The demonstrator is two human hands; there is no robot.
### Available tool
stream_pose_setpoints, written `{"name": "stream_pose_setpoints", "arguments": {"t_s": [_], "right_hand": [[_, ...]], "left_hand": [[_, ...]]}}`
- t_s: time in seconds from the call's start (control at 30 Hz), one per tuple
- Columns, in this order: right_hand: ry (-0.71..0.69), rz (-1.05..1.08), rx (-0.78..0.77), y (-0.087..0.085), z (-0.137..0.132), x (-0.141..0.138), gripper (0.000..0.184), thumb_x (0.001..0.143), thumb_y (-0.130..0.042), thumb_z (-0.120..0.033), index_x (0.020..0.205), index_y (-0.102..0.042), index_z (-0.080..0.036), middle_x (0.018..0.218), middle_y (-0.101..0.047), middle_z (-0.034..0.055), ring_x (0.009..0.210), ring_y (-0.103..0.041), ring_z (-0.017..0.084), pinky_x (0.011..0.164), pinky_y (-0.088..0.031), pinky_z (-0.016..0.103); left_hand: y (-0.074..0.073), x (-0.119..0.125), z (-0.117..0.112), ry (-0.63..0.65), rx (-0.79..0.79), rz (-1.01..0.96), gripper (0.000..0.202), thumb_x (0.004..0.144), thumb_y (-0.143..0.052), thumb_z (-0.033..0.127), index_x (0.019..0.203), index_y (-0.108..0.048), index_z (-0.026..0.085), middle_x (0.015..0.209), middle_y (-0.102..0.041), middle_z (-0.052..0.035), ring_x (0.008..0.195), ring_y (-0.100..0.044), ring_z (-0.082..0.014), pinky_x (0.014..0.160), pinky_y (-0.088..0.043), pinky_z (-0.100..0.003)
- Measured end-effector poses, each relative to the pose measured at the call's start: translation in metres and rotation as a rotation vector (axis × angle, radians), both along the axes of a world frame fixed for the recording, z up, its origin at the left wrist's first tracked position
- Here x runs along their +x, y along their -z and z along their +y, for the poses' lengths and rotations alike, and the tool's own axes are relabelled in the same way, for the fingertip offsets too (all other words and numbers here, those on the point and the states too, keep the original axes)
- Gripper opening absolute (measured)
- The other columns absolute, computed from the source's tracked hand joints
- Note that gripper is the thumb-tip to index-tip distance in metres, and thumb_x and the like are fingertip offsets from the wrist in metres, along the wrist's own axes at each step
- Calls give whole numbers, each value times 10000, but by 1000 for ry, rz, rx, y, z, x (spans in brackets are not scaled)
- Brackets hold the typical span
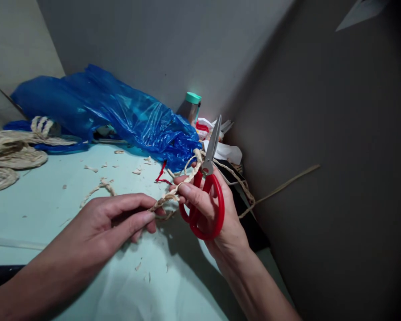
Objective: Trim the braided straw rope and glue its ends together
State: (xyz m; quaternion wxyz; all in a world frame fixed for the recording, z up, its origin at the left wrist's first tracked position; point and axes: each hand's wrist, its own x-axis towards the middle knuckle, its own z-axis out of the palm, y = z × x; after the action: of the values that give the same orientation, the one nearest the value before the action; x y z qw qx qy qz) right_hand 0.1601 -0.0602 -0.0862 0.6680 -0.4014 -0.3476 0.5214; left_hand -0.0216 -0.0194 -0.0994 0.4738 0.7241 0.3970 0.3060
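A pale braided cord (189, 177) of dry plant fibre stretches between my two hands above the table. My left hand (120, 223) pinches its darker lower end between thumb and fingers. Higher up, my right hand (217, 200) grips the cord between thumb and forefinger. Red-handled scissors (216, 214) hang on that same hand, blades closed and pointing up, away from the cord's pinched part. A long thin tail of cord (247, 191) trails off past the right hand. What the right hand's rear fingers touch is partly hidden.
A blue plastic bag (120, 111) lies across the back of the pale green table (120, 276). Bundles of dry fibre (13, 156) lie at left, a braided loop (96, 189) and scraps nearer. A bottle with a green lid (191, 104) stands behind. A grey wall (337, 133) rises at right.
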Motion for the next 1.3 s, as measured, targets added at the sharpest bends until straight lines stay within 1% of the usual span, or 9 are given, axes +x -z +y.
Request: {"name": "stream_pose_setpoints", "arguments": {"t_s": [0.1, 0.23, 0.43, 0.57, 0.77, 0.83, 0.93, 1.1, 1.3], "right_hand": [[-31, 19, 6, -1, -1, 0, 488, 711, -845, -175, 1065, -515, -239, 835, -746, -33, 632, -652, 78, 568, -518, 158], [-73, 2, 50, 0, 0, 3, 449, 729, -842, -193, 1040, -520, -235, 813, -727, -45, 554, -587, 50, 526, -480, 152], [-54, -207, 21, 0, 3, 6, 410, 730, -858, -297, 985, -542, -244, 745, -683, -61, 529, -583, 80, 453, -445, 177], [21, -551, 48, -1, 2, 8, 316, 746, -832, -290, 974, -623, -226, 693, -614, -69, 570, -530, 87, 527, -441, 202], [105, -1129, 269, -15, -14, 10, 242, 771, -753, -222, 960, -603, -211, 730, -541, -68, 596, -460, 94, 569, -395, 227], [111, -1233, 287, -18, -17, 11, 260, 761, -738, -213, 979, -596, -202, 774, -569, -51, 639, -487, 108, 605, -408, 240], [87, -1338, 281, -19, -18, 13, 272, 768, -714, -203, 1014, -598, -197, 827, -604, -30, 706, -531, 129, 645, -422, 255], [14, -1434, 240, -14, -16, 13, 207, 807, -673, -235, 1003, -613, -205, 863, -621, -4, 774, -561, 167, 662, -425, 287], [-6, -1417, 234, -11, -20, 11, 274, 813, -663, -218, 1085, -631, -201, 952, -668, 20, 809, -583, 174, 701, -447, 286]], "left_hand": [[4, -2, -1, -67, 43, -63, 141, 809, -695, 367, 786, -818, 302, 589, -740, 33, 554, -646, -145, 538, -470, -188], [5, -4, -1, -133, 29, -144, 138, 773, -754, 386, 874, -841, 348, 492, -679, 54, 491, -592, -114, 516, -442, -176], [6, -3, -3, -93, -216, -238, 190, 760, -783, 429, 894, -841, 307, 537, -701, 5, 437, -511, -111, 422, -383, -200], [4, -2, -3, -153, -281, -355, 127, 758, -807, 376, 850, -837, 293, 731, -797, -29, 440, -485, -85, 429, -401, -190], [-4, -1, -1, -304, -282, -432, 169, 647, -851, 313, 814, -859, 289, 705, -802, -25, 498, -607, -113, 411, -432, -163], [-6, -1, -1, -373, -266, -436, 162, 602, -850, 289, 764, -858, 308, 692, -812, -12, 493, -626, -117, 421, -459, -161], [-8, 0, -1, -427, -148, -391, 139, 608, -822, 303, 737, -856, 342, 725, -832, 1, 624, -711, -138, 538, -528, -145], [-8, -2, -1, -413, -25, -351, 158, 649, -793, 320, 781, -855, 380, 785, -839, 23, 726, -746, -157, 610, -555, -154], [-4, -3, 1, -407, 68, -335, 174, 666, -792, 324, 813, -853, 396, 780, -829, 41, 772, -756, -189, 724, -590, -209]]}}
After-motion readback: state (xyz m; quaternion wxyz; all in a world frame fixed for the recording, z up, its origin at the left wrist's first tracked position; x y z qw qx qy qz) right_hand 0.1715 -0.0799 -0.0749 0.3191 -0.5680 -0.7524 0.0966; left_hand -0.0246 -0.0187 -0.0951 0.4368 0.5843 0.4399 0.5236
